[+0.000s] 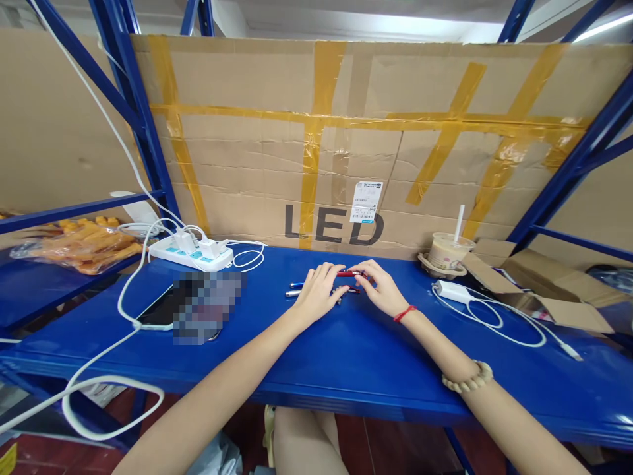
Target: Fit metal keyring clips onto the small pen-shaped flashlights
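Observation:
Both my hands rest on the blue metal shelf (346,356) in front of me. My left hand (319,290) lies with its fingers bent over several pens. A blue pen (295,285) and a silver-tipped pen (291,293) stick out to its left. My right hand (378,285) pinches a red pen (350,273) at its right end, and the fingertips of my left hand touch the same pen. Another dark red pen (352,290) lies between the two hands.
A taped cardboard sheet marked LED (336,165) stands behind. A white power strip (190,254) with plugs and a phone (161,310) on a cable lie left. A lidded drink cup (448,251), a white charger (452,290) and an open cardboard box (539,284) are right.

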Demonstrator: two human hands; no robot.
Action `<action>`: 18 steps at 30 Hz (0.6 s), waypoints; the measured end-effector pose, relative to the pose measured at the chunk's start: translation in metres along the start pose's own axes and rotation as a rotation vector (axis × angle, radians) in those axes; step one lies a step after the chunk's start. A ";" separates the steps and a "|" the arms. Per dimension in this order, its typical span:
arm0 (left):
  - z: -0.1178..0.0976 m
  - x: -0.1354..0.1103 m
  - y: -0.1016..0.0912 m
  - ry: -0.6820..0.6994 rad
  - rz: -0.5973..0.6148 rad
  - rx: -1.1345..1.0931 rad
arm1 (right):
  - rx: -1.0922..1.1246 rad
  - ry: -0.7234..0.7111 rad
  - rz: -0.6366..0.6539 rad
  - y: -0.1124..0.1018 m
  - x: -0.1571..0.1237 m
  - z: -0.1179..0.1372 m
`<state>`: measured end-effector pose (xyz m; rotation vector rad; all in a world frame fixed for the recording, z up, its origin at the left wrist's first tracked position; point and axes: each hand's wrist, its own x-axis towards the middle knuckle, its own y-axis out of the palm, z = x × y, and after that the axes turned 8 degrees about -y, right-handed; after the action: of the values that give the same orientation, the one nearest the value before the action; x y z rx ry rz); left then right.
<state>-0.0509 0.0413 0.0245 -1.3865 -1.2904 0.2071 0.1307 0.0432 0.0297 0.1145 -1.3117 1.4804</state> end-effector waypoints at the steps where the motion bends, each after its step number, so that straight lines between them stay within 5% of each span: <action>1: 0.000 0.001 0.000 0.004 0.005 0.015 | 0.003 -0.023 0.010 0.001 0.000 0.002; 7: 0.004 0.004 0.003 -0.052 0.038 0.146 | 0.049 0.056 -0.020 0.003 0.000 0.001; 18: 0.004 0.004 0.001 -0.162 -0.001 0.064 | 0.204 0.241 -0.060 0.002 0.002 -0.002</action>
<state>-0.0523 0.0467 0.0247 -1.3358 -1.4055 0.3639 0.1296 0.0468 0.0286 0.1027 -0.9556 1.5228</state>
